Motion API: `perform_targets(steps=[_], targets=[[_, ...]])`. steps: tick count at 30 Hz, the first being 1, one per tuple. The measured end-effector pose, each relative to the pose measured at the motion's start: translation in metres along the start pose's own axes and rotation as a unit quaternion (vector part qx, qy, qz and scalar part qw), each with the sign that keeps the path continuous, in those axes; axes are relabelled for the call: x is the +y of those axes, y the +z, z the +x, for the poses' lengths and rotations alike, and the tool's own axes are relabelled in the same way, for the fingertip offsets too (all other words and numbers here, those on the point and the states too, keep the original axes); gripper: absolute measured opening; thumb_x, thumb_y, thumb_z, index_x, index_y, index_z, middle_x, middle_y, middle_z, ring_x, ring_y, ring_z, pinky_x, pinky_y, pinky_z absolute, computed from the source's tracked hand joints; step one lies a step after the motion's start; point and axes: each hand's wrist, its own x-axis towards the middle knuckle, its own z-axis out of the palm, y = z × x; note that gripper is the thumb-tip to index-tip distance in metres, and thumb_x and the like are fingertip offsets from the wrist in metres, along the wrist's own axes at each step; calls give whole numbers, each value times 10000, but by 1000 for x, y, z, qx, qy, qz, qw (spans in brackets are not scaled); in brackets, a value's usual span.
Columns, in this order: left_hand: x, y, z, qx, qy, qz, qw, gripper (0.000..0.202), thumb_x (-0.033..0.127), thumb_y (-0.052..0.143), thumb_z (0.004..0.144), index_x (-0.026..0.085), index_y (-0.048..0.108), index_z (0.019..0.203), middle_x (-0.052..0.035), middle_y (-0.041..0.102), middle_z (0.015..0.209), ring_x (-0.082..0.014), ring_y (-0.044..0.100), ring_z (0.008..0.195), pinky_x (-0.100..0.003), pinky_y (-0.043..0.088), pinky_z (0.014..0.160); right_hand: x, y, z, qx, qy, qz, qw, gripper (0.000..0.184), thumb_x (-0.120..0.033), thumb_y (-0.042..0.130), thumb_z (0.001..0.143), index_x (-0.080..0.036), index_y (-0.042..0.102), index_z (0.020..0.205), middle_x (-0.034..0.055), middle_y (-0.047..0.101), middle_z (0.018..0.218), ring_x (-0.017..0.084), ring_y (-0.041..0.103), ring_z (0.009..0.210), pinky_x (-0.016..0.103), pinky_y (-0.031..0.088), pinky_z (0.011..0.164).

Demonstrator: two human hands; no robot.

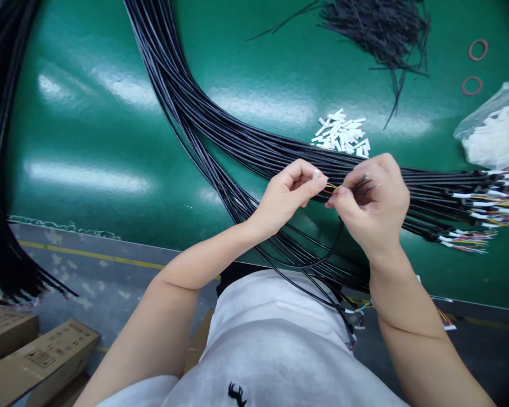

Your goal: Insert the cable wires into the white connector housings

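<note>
Thin red, yellow and dark wires (331, 187) run through the small gap between my hands. My left hand (289, 189) is closed in a pinch at one end of them; a small whitish spot shows at its fingertips, too small to name. My right hand (371, 200) has its thumb and fingers closed on the other end, with fine loose wire ends sticking out past the fingers. A black cable (337, 240) curves down below the right hand. Under both hands lies a thick bundle of black cables (237, 133).
Small white connector pieces (341, 133) are heaped behind the bundle. Black cable ties (375, 25), two reddish rings (471, 85) and a plastic bag (498, 133) of white parts lie on the green table (89, 130). More cables (0, 169) hang at left above cardboard boxes (42, 356).
</note>
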Motion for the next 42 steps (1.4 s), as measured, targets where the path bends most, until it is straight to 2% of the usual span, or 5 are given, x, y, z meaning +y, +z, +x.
perform_targets(steps=[13,23,30,35,42], targets=[[0,-17,2,-50,163,200,965,277,499,754,941,267,822,1075,-46,713,1104,-151,666,1030,-290,559,898,4,0,4,-11,-44,1,999,214,-99,717,867,-266,626,766,16,554,832,148,536,668,303,434,497],[-6,-18,8,-53,94,101,989,330,469,832,885,269,753,1135,13,724,939,-121,712,922,-286,571,908,10,-4,1,-44,28,91,994,123,-281,789,953,-277,739,841,13,602,839,142,607,665,304,493,528],[-3,-19,6,-71,42,178,981,333,442,837,855,197,721,1048,1,740,889,-103,660,806,-246,505,768,11,-2,11,-13,198,357,913,181,-384,896,855,-261,765,881,-55,603,763,74,580,498,219,529,423],[5,-19,3,-81,98,263,956,162,343,751,906,182,772,899,-21,731,888,-119,602,785,-274,479,746,12,-5,15,-28,218,346,912,283,-465,940,806,-262,755,873,-48,625,770,75,594,500,216,562,435],[9,-16,2,-146,82,127,978,293,485,780,923,198,741,878,-17,698,870,-98,616,761,-262,518,739,20,-12,15,-63,199,315,926,152,-425,846,924,-287,783,937,-37,634,744,108,654,575,242,616,528]])
